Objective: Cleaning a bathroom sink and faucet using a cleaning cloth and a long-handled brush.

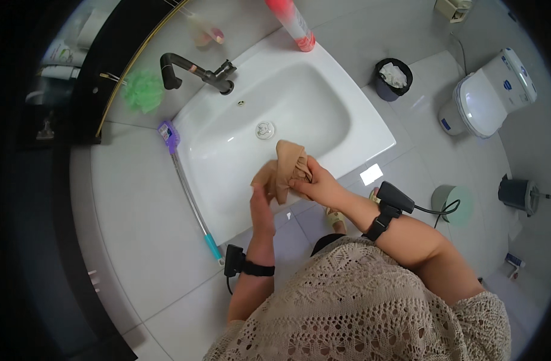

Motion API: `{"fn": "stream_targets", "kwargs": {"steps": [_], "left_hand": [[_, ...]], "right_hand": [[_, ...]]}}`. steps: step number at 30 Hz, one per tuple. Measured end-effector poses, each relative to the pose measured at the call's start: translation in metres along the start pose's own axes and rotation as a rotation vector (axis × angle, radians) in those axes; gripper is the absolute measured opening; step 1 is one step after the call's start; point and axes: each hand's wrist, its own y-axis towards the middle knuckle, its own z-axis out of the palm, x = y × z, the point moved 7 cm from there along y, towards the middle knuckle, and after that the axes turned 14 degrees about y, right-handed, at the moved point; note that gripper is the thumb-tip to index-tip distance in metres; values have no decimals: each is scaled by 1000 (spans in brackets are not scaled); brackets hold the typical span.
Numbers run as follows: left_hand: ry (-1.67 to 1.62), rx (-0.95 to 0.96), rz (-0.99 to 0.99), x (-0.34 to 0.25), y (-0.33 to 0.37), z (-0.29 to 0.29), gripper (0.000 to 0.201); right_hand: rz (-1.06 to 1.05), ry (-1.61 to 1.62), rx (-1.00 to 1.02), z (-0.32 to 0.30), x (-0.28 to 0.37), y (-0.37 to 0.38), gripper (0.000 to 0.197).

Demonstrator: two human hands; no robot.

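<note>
we're wringing the tan cloth (285,168) over the sink (323,129); right hand (319,185) pinches it, left hand (262,212) flat at 7 o'clock must grip.

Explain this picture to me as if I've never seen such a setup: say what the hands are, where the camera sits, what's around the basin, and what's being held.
There is no machine here. A person works with two bare hands, each wrist wearing a black strap with a small black box. The one picture comes from a wide fisheye camera on the person's head, looking down, so straight edges bend near the rim.

Below is a white rectangular ceramic sink with a dark metal tap. The right hand grips a crumpled tan thin fabric piece over the basin's front edge. The left hand is open, fingers up, beside the fabric; whether it touches it is unclear.

On the counter lie a long-handled brush with a purple head and a green mesh bath sponge. On the floor stand a white toilet and a small black waste bin.
</note>
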Motion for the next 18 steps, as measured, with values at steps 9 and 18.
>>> {"fn": "stream_targets", "kwargs": {"steps": [9,18], "left_hand": [[-211,109,8,-46,4,20,37],[-97,43,70,-76,11,34,28]], "right_hand": [[118,325,-202,-42,48,-27,31],[-355,-267,-477,-131,141,-31,41]]}}
